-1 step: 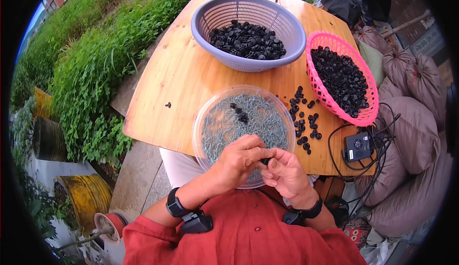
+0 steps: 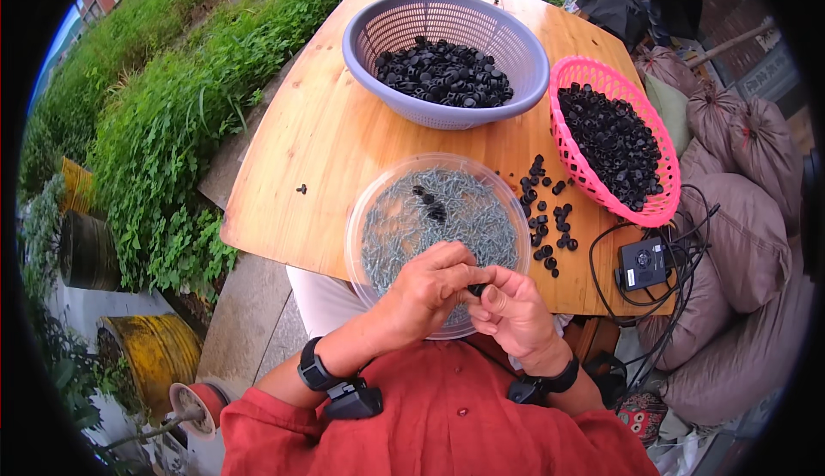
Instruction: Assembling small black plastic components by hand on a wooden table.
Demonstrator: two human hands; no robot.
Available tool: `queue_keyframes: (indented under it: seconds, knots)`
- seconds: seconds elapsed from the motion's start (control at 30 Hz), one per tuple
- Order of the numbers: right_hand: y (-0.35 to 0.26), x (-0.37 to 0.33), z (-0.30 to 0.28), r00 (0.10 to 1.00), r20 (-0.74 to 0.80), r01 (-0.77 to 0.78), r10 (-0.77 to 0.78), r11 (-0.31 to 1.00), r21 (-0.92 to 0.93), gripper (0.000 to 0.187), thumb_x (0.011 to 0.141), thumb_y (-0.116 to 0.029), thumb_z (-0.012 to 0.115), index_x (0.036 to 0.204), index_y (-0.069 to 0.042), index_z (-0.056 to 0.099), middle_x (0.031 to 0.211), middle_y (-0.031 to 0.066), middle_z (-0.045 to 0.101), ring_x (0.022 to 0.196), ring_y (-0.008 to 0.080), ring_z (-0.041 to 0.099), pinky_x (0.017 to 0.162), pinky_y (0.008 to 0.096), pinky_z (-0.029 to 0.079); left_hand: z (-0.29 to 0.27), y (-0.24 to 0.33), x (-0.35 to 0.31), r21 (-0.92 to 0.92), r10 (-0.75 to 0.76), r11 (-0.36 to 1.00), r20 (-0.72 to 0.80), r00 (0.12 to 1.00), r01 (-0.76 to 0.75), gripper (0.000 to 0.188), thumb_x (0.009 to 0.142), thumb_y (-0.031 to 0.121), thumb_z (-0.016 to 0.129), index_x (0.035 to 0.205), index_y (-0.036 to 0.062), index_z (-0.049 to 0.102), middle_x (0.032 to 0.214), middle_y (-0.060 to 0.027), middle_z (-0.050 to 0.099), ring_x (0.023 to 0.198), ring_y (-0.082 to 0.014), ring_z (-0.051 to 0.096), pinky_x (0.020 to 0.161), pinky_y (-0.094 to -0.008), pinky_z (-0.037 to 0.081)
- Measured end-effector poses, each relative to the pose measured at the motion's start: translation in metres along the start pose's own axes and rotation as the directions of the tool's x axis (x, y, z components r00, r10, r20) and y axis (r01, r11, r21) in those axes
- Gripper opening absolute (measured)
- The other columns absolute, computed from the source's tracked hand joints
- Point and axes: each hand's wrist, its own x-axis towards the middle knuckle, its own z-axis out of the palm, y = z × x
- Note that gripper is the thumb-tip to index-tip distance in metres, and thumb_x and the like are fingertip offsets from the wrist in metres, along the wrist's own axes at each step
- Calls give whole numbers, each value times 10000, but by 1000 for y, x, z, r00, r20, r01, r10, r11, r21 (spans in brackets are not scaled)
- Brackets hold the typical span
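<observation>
My left hand (image 2: 434, 283) and my right hand (image 2: 520, 308) meet over the near side of a round clear plastic tub. Between their closed fingertips shows a small black plastic cap (image 2: 477, 289), pinched from both sides. Fingers cover most of it, and whether a screw is in it cannot be seen. Thin grey metal screws (image 2: 395, 227) lie loose in the tub (image 2: 353, 244), with a few black pieces (image 2: 434, 210) on top of them. To the right of the tub, loose black caps (image 2: 539, 222) are scattered on the wooden table.
A grey-purple basket (image 2: 531, 89) of black caps stands at the far side, and a pink basket (image 2: 563, 137) of black parts at the right. A black box (image 2: 643, 263) with coiled cable lies at the right edge, by stuffed sacks (image 2: 730, 235). One black piece (image 2: 302, 189) lies far left.
</observation>
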Motion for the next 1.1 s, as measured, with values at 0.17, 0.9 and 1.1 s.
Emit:
queue_keyframes:
  seconds: [0.17, 0.9, 1.1]
  knots:
    - [4, 3, -2, 997, 48, 61, -59, 997, -36, 215, 843, -156, 631, 979, -21, 536, 760, 24, 528, 602, 86, 468, 497, 204, 366, -3, 2, 2, -25, -4, 1000, 24, 1000, 5, 324, 634, -81, 660, 941, 21, 647, 791, -80, 546, 731, -215, 567, 617, -297, 464]
    - [-65, -17, -60, 617, -216, 299, -757, 479, -825, 121, 812, -35, 640, 911, 32, 631, 734, 13, 561, 578, 58, 518, 519, 179, 391, -74, -2, 110, 610, -81, 762, -244, 966, 218, 418, 719, 20, 656, 1122, 24, 545, 1030, -146, 574, 891, -271, 554, 775, -351, 446]
    - [-75, 4, -51, 651, -101, -2, -752, 132, -991, 159, 776, -62, 652, 920, 2, 635, 791, 84, 569, 654, 163, 566, 602, 276, 442, -37, -6, 63, 683, -389, 690, 70, 918, 241, 166, 707, 120, 684, 830, 34, 613, 785, -110, 569, 787, -290, 563, 658, -379, 446]
